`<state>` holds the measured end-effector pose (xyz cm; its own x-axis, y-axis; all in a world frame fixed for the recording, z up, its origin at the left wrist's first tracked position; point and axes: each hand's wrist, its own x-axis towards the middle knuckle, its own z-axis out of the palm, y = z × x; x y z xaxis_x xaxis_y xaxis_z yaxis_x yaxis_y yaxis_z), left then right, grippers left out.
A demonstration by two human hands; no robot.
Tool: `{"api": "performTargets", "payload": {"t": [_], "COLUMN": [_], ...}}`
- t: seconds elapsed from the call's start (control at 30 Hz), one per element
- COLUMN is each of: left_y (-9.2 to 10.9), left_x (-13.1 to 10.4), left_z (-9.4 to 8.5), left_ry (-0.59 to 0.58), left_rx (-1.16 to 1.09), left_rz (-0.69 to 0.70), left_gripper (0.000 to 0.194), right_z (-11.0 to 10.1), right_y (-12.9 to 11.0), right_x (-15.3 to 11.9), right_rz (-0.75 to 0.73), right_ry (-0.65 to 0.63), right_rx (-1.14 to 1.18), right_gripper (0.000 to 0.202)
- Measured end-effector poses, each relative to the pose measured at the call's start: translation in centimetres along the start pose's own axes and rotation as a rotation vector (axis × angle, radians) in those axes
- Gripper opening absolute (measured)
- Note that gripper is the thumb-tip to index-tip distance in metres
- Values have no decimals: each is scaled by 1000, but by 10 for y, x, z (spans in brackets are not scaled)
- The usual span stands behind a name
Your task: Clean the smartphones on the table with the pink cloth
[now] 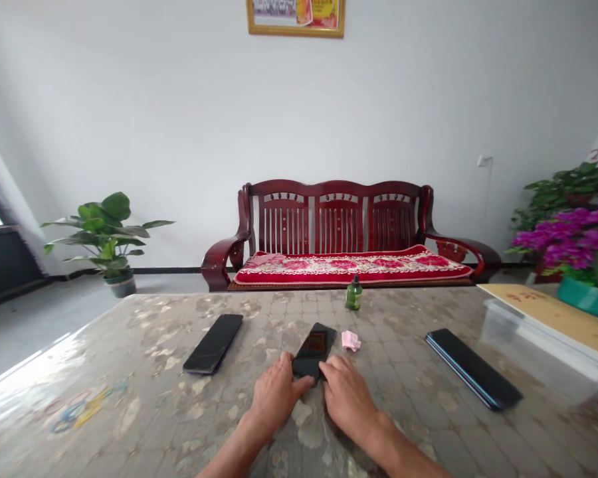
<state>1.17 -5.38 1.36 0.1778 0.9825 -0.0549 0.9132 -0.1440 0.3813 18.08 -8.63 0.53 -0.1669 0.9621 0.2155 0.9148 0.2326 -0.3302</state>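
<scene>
A black smartphone lies on the table in front of me, its glossy screen reflecting the red bench. My left hand grips its near left corner, thumb along the bottom edge. At the near right corner, my right hand has its fingers closed on the phone's edge. Just right of the phone sits a crumpled pink cloth. Behind that stands a small green bottle with a dark cap. The fingers' undersides are hidden.
Another dark phone lies to the left, and a third phone to the right. Colourful rubber bands lie at the left. A clear plastic box and a teal flower pot stand at the right. Beyond the table is a wooden bench.
</scene>
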Motion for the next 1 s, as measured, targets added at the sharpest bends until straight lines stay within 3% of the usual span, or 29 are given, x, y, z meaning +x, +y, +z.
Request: {"api": "performTargets", "payload": {"t": [0.27,0.7,0.9,1.0], "left_y": [-9,-27,-26,-22], "left_x": [11,32,28,26], "left_z": [-2,7,5,7], "left_ry": [87,-16,-144,-183], "left_rx": [-10,-657,-944,-1041], "left_rz": [43,-120,-122,-110], "left_gripper": [19,46,26,30], "right_z": [6,14,10,11], "right_y": [2,-4,-3,-2], "right_x": [0,-3,-6,-7], "right_rz": [-6,-37,-66,-86], "right_ry": [55,59,76,85], "right_rx": [65,40,132,202], "right_gripper": [33,43,52,54]}}
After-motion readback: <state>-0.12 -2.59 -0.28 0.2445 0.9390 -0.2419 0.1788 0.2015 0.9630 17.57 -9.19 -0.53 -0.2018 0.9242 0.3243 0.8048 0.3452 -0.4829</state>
